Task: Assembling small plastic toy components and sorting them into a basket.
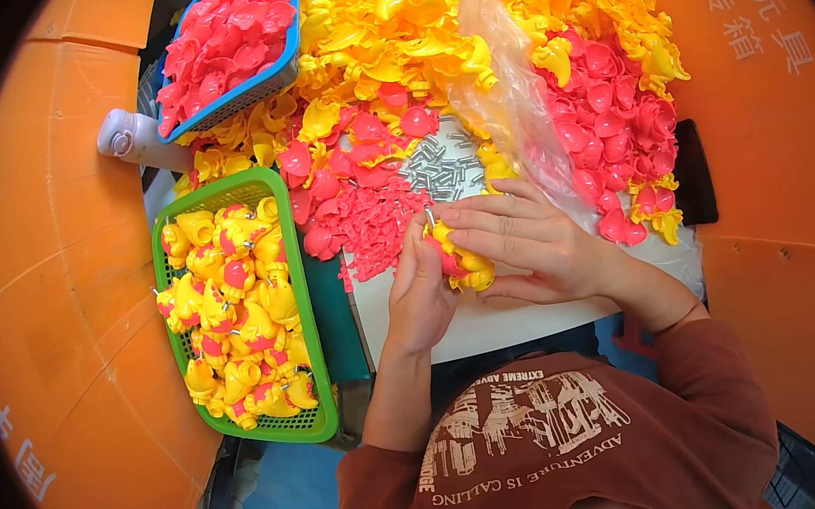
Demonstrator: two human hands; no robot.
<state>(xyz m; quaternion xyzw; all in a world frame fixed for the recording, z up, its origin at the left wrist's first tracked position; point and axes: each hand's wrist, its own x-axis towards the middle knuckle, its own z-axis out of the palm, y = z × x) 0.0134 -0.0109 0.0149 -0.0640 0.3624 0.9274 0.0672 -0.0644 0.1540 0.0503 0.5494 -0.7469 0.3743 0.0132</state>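
Observation:
A yellow and pink plastic toy part (470, 270) is between my hands over the near edge of the white worktop (524, 320). A short metal pin (430, 216) sticks up from its top. My left hand (419, 291) grips its left side, with the thumb and fingers closed on it. My right hand (536, 246) lies over the right side, its fingers bent around the part. Just beyond the hands lie loose metal pins (438, 170) and a heap of small pink pieces (370, 224).
On the left, a green basket (312, 364) holds several yellow-pink toy parts. A blue basket (284, 74) of pink shells stands behind it, beside a pale bottle (132, 136). Yellow shells (383, 19) pile up at the back; clear plastic sheeting (494, 37) divides them. Orange panels (766, 167) flank both sides.

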